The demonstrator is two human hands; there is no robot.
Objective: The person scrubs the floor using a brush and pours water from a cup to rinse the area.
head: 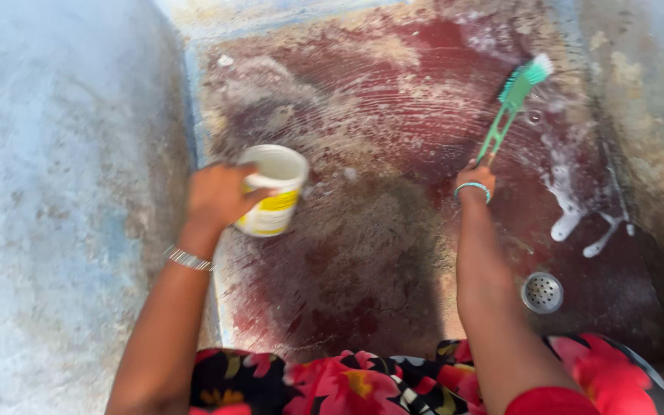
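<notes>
My left hand (215, 195) grips a small white tub (273, 189) with a yellow label, tilted over the wet dark red floor (378, 253). Out ahead, my right hand (476, 177) holds the end of a green long-handled scrubbing brush (513, 98). Its bristle head rests on the soapy floor at the upper right. A silver bangle circles my left wrist and a light bangle my right wrist.
A round metal floor drain (542, 292) sits at the lower right, close to my right forearm. Pale blue worn walls (55, 192) rise on the left and right. White foam streaks (570, 207) lie near the drain. My red flowered garment (393, 380) fills the bottom edge.
</notes>
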